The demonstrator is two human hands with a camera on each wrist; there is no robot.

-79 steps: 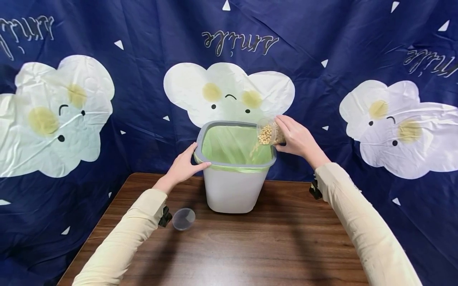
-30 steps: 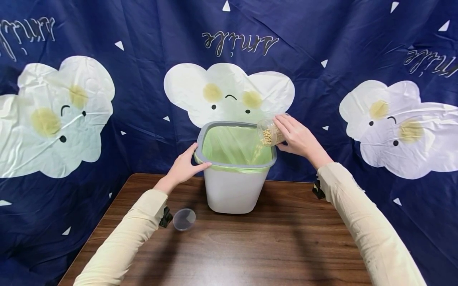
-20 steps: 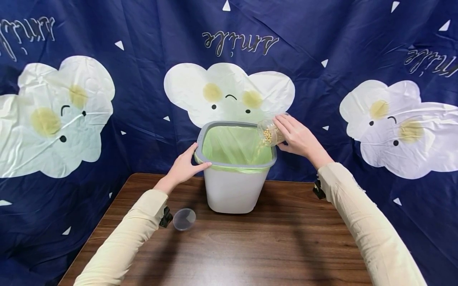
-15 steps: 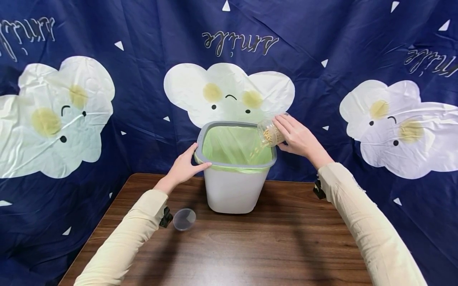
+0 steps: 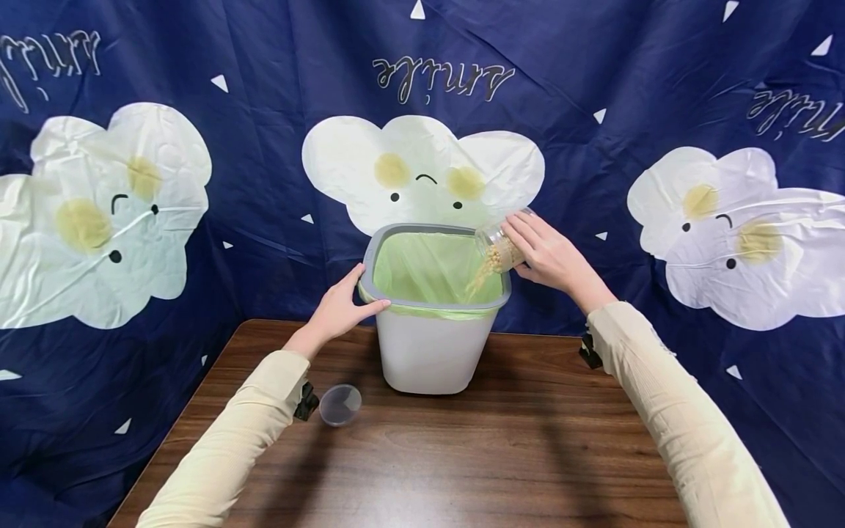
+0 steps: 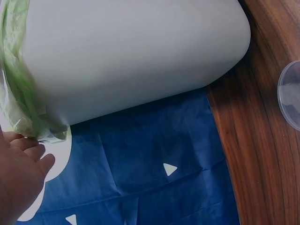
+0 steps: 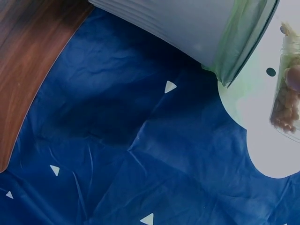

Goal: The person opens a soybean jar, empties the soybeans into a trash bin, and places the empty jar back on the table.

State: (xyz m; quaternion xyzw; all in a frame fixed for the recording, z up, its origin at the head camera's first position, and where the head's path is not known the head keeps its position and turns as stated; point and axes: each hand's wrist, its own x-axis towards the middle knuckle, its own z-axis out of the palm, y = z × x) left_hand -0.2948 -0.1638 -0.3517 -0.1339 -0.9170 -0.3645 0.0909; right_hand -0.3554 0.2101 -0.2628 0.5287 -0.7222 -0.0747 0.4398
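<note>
The right hand (image 5: pixel 546 253) is closed around a clear jar (image 5: pixel 489 236), the fingers over its upper side and the thumb below. The jar is tilted, and its mouth points down and to the left, above the right side of the bin (image 5: pixel 432 352). Pale beans (image 5: pixel 498 258) fill part of the jar, and a stream of them falls into the bin. The left hand (image 5: pixel 338 308) holds the bin at the near left corner of its grey rim, with the thumb at the front and the fingers at the side. A green liner (image 5: pixel 422 264) covers the inside and hangs out under the rim. The bin stands upright on a brown wooden table (image 5: pixel 429 447). Near the left wrist, a transparent round disc (image 5: pixel 339 405) lies on the table. Behind hangs a dark blue cloth (image 5: pixel 264 110) with white clouds.
</note>
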